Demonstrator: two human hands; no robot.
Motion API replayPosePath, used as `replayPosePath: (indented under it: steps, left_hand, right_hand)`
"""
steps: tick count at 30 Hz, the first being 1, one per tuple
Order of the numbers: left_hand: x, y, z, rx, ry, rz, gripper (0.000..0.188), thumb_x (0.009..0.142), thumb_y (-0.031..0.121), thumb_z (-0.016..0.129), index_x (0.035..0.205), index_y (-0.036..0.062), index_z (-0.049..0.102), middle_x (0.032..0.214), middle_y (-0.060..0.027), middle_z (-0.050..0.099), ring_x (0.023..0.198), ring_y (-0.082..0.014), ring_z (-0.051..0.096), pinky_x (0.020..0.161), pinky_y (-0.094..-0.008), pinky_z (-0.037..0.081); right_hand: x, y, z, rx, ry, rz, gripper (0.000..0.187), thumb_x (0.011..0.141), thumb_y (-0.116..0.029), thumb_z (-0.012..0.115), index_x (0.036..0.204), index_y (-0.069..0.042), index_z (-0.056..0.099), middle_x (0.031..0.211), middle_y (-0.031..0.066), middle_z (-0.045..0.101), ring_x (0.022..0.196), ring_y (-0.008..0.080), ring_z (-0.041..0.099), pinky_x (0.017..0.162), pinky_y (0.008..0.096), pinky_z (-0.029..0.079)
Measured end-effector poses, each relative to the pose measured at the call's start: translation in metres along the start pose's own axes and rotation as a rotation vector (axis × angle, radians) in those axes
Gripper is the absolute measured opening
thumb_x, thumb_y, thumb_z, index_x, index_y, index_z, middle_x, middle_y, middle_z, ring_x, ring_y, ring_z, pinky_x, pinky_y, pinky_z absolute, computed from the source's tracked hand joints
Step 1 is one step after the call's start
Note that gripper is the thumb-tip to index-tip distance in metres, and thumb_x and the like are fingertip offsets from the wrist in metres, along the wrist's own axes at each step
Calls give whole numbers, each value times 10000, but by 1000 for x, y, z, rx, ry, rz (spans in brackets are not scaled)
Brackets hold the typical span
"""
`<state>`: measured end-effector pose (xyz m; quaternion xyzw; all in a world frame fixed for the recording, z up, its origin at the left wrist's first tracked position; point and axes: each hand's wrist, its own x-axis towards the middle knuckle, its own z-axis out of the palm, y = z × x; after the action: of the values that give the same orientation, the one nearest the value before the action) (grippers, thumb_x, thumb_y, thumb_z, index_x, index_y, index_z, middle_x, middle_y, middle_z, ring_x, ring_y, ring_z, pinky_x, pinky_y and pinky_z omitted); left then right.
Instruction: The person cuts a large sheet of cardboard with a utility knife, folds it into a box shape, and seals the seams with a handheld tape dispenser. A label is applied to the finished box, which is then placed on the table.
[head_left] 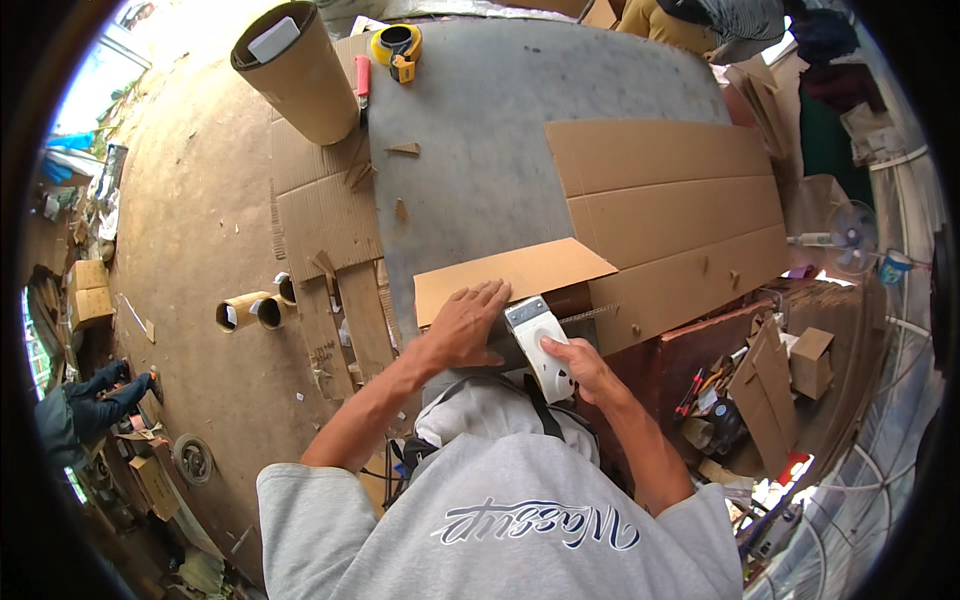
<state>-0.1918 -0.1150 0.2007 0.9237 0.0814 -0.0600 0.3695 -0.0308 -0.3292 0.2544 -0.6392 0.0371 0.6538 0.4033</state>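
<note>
My left hand [463,325] lies flat, fingers spread, on the folded flap of a brown cardboard sheet [510,277] at the near edge of the grey worktable [480,130]. My right hand [578,364] grips a white hand-held tool [540,345], its nose pressed against the cardboard edge just right of my left hand. The flap belongs to a large flattened carton [670,215] that spreads to the right across the table.
A wide cardboard tube [300,75] stands at the far left, with a yellow tape dispenser [397,48] and a red cutter [362,80] beside it. Cardboard offcuts [325,215] and short tubes [250,312] lie left. Another person [85,410] crouches at far left. A fan [850,240] stands right.
</note>
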Motion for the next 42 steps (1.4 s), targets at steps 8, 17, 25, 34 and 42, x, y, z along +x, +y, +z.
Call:
replayPosePath:
  steps: [8,17,25,34,42]
  left_hand:
    - [7,8,40,187,286,-77,591,829,158,740,1346,-64,560,1431,-305,615,1333,-456,604,1136,-507,476]
    - [10,6,44,205,211,-88,480,900,197,685,1299,-56,602,1391,-279,651,1279,-429,643,1082,-493,516]
    - [12,1,48,296,358,40,508,849,252,752,1248,-40,636,1202,-195,678,1105,-358,669,933,-471,551]
    - [13,5,45,310,329,33,503,849,245,773,1229,-61,649,1220,-215,701,1148,-386,687,914,-476,578]
    - [46,23,42,270,78,27,550,768,208,843,1166,-100,619,1184,-286,673,1141,-426,674,939,-486,568]
  right_hand:
    - [-12,9,11,2,84,-103,430,1018,-388,702,1128,24,756,932,34,730,776,119,648,716,296,513]
    - [-44,49,20,-41,227,-199,452,1010,-428,686,1060,14,769,885,39,723,773,117,633,708,295,488]
    - [-49,105,12,-69,293,-194,587,976,-531,657,1020,43,772,844,77,729,790,161,628,754,341,491]
    - [28,139,-9,-312,378,-239,609,944,-568,648,854,32,692,741,36,630,714,165,557,683,380,452]
    - [93,174,-18,-215,422,-429,708,926,-568,697,772,111,567,665,104,418,707,170,465,655,437,438]
